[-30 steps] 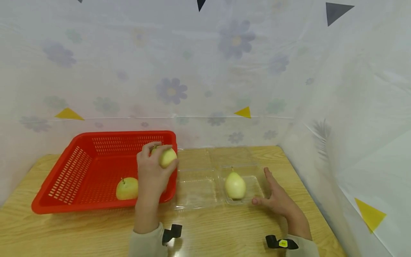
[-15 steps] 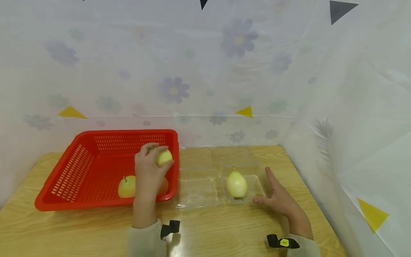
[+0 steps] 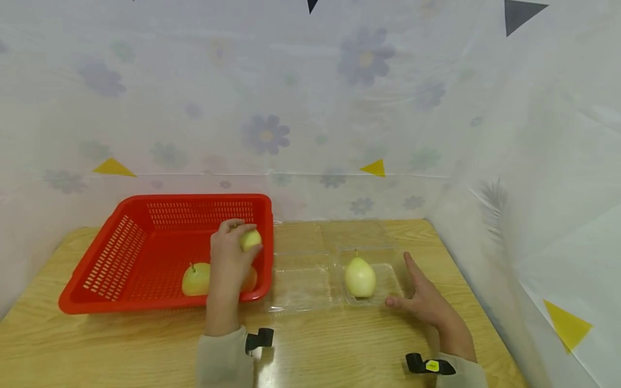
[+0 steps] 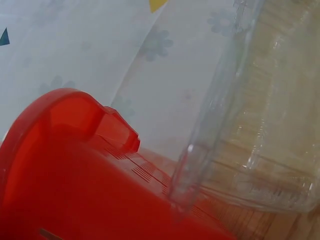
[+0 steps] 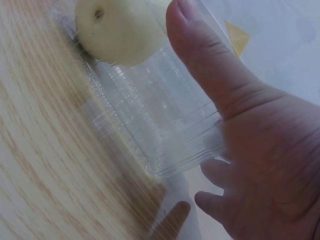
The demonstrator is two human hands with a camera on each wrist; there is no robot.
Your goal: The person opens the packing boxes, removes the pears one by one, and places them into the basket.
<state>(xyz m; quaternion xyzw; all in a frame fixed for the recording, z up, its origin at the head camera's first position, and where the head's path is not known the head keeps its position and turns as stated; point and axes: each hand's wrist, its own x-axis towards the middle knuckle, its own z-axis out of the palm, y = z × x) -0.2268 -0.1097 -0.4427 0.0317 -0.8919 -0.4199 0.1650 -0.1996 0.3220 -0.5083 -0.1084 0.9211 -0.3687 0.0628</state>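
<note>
Over the right end of the red plastic basket [image 3: 167, 306], my left hand [image 3: 229, 256] grips a yellow-green pear [image 3: 251, 240] between thumb and fingers. Two more pears lie in the basket: one [image 3: 196, 279] left of my forearm, the other [image 3: 249, 280] partly hidden behind it. A clear plastic clamshell container [image 3: 303, 285] lies unfolded to the right of the basket, with a pear [image 3: 360, 278] upright in its right half. Beside that half is my right hand [image 3: 429, 304], thumb and fingers spread. In the right wrist view its thumb [image 5: 210, 60] overlaps the container wall.
The wooden table [image 3: 339, 345] runs up to a flower-patterned white sheet [image 3: 310, 108] behind it and another white sheet at the right. In the left wrist view only the basket wall [image 4: 100, 185] and the container [image 4: 270, 115] show, without the hand.
My left hand has moved slightly left over the basket with the pear, and a pear behind the forearm has come into view. The right hand stays by the container. The head view has shifted slightly.
</note>
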